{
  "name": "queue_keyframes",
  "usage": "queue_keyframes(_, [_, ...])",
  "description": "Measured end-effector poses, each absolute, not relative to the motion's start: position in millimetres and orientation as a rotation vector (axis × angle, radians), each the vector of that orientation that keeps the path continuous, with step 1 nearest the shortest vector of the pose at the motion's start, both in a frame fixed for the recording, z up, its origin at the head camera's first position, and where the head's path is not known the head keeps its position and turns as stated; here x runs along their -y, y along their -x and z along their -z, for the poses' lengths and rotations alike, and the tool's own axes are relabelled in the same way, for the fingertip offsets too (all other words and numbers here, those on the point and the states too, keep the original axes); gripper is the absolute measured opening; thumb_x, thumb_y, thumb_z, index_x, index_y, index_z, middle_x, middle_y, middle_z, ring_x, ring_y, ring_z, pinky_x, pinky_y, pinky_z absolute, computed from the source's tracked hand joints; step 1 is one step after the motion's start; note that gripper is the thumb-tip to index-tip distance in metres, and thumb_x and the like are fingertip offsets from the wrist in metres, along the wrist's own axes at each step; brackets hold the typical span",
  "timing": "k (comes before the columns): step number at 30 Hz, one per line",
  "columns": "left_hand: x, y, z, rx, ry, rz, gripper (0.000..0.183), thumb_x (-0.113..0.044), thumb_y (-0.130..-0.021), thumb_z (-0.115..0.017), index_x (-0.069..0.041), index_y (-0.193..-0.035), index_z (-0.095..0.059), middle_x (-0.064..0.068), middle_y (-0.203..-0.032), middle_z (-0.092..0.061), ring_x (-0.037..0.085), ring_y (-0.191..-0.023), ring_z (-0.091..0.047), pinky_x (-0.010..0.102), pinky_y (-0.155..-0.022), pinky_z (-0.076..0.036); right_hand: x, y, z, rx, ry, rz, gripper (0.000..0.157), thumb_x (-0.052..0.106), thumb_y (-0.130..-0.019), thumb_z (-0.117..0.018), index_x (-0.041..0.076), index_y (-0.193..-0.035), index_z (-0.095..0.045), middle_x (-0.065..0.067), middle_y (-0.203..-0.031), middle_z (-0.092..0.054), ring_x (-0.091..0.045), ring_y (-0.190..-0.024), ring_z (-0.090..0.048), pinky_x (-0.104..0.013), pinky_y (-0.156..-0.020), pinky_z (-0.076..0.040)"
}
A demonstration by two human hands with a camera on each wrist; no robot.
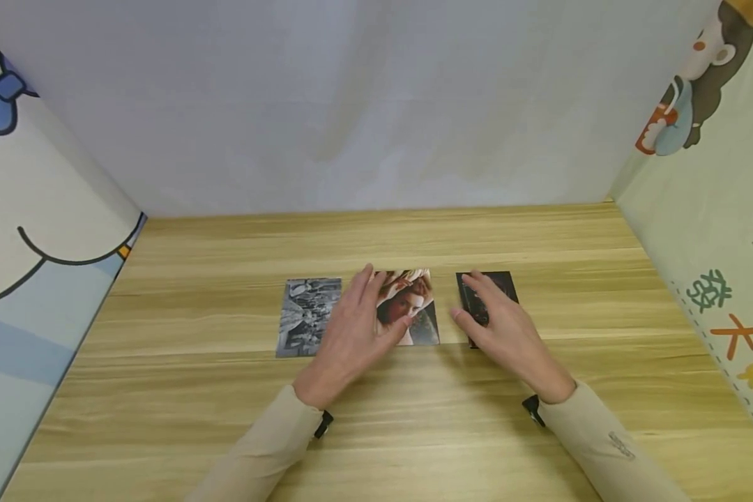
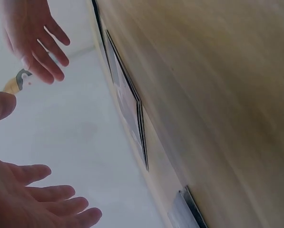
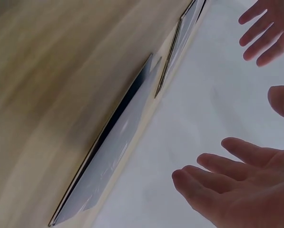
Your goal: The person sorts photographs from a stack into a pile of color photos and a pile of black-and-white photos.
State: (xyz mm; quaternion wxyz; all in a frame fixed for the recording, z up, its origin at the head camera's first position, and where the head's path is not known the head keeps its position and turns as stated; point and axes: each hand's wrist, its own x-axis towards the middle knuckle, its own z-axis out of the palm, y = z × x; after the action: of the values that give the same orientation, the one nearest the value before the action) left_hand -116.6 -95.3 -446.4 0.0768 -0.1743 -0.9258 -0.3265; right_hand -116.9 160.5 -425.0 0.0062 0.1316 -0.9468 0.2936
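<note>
Three photo cards lie in a row on the wooden table: a black-and-white crowd picture point(image 1: 295, 317) at left, a portrait of a face with raised arms point(image 1: 422, 314) in the middle, and a nearly black one point(image 1: 505, 283) at right. My left hand point(image 1: 351, 328) is over the gap between the first two, covering their facing edges. Above the dark card is my right hand point(image 1: 508, 335), hiding part of it. Both wrist views show the fingers spread and relaxed, clear of the cards. Layered edges on the middle card point(image 2: 127, 95) suggest more than one sheet.
The wooden tabletop point(image 1: 414, 432) stretches around the cards. A pale plain backdrop point(image 1: 376, 104) rises behind it. Printed cartoon panels stand at the left point(image 1: 50, 195) and right point(image 1: 696, 209) edges. Beige sleeves point(image 1: 270, 439) and dark wrist straps point(image 1: 532, 410) cover the wrists.
</note>
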Motion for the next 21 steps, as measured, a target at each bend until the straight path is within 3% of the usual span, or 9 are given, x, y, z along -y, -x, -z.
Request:
queue_keyframes(13, [96.1,112.5,443.2,2.918,0.503,0.941,0.084,-0.046,-0.098,-0.068,0.0,-0.16,-0.033,0.025,-0.163,-0.033,0.042,-0.149,-0.034,0.057,-0.121,-0.031,-158.1,119.9,423.2,3.076,-0.468,-0.837,0.074,0.041,-0.103,-0.063,0.001,-0.159,-0.036,-0.026,-0.164,-0.03,-0.051,-0.148,-0.029,-0.073,-0.114,-0.029])
queue_keyframes(21, [90.4,107.0,443.8,2.977,0.45,0.962,0.085,-0.042,-0.097,-0.071,0.001,-0.159,-0.032,0.022,-0.159,-0.042,0.039,-0.144,-0.043,0.053,-0.118,-0.038,-161.3,118.0,424.8,3.107,-0.55,-0.836,0.075,0.044,-0.103,-0.06,-0.003,-0.157,-0.037,-0.025,-0.162,-0.035,-0.046,-0.148,-0.034,-0.063,-0.119,-0.029])
